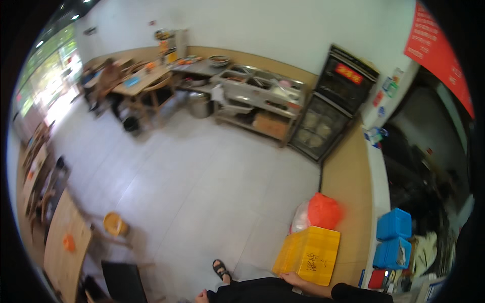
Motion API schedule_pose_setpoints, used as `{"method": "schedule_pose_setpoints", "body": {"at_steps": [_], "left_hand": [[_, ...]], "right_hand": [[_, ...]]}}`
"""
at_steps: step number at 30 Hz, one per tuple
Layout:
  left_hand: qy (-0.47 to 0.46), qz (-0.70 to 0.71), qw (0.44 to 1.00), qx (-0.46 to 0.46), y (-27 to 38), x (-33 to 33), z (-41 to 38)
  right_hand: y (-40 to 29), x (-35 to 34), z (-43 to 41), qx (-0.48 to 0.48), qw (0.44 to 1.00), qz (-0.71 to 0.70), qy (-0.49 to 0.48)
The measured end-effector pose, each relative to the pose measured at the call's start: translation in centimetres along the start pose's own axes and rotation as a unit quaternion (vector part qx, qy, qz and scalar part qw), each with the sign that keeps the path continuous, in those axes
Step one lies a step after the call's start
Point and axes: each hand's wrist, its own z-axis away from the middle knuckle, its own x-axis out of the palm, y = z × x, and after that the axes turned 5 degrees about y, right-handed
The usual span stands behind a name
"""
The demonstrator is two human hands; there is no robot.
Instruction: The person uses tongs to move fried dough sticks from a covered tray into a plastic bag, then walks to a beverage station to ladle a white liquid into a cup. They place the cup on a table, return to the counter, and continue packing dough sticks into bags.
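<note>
At the bottom edge, my left hand [202,297] hangs beside my dark clothing; its fingers look curled, and nothing can be made out in it. My right hand [291,278] is beside the lower left edge of a yellow box [316,257] that bears dark handwriting; whether it touches the box is unclear. Behind the box a red plastic bag [324,212] and a whitish bag [301,217] lean near the wall. My sandalled foot [221,268] is on the tiled floor.
Wooden tables [66,246], a black chair [123,280] and a yellow bin [115,224] stand left. A steel food counter [261,94] and glass-door cabinet [322,121] line the far wall. Blue baskets [394,224] sit on the right ledge. A person [109,77] sits at a far table.
</note>
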Motion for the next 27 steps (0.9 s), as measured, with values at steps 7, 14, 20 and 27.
{"method": "schedule_pose_setpoints", "body": {"at_steps": [7,14,20,27], "left_hand": [[-0.082,-0.051,0.986,0.132,20.4,-0.8,-25.3],[-0.072,-0.03,0.979,0.187,37.2,-5.3,-48.5],[-0.047,-0.023,0.996,0.072,42.1,-8.5,-60.9],[-0.089,-0.146,0.985,-0.027,41.0,-7.9,-73.5]], "right_hand": [[-15.1,5.1,-1.5,0.194,0.945,-0.197,0.177],[-34.5,-1.2,-25.8,0.155,0.937,-0.208,0.232],[-59.5,-12.9,-50.8,-0.034,0.982,0.007,0.185],[-89.4,-24.2,-64.7,-0.237,0.939,-0.11,0.224]]}}
